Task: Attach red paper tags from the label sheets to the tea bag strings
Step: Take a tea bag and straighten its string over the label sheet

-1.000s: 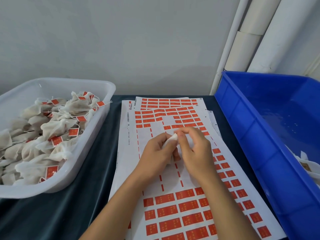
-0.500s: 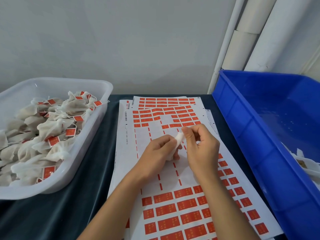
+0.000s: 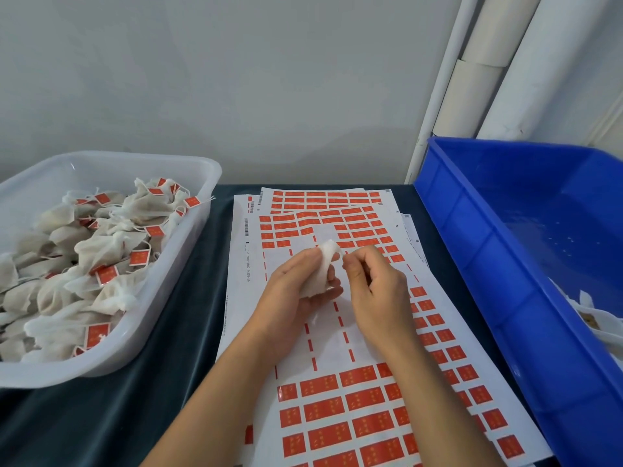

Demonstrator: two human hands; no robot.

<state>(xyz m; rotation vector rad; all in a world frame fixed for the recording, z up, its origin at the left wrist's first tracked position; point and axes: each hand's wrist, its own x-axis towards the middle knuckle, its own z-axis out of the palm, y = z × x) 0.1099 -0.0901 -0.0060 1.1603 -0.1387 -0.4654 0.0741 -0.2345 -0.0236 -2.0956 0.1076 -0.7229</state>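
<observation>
Two hands work over red sticker sheets [image 3: 340, 423]: left hand [image 3: 296, 291] holds a tea bag [image 3: 320, 271], right hand [image 3: 377, 291] pinches its string, sticker writing unreadable.

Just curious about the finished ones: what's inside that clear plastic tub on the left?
The clear tub holds a heap of white tea bags, many with red tags on their strings. Whatever lies beneath the top layer is covered by the pile.

Packing wkshop, bins [image 3: 472, 251], label sheets [image 3: 337, 416], tea bags [image 3: 101, 251]
</observation>
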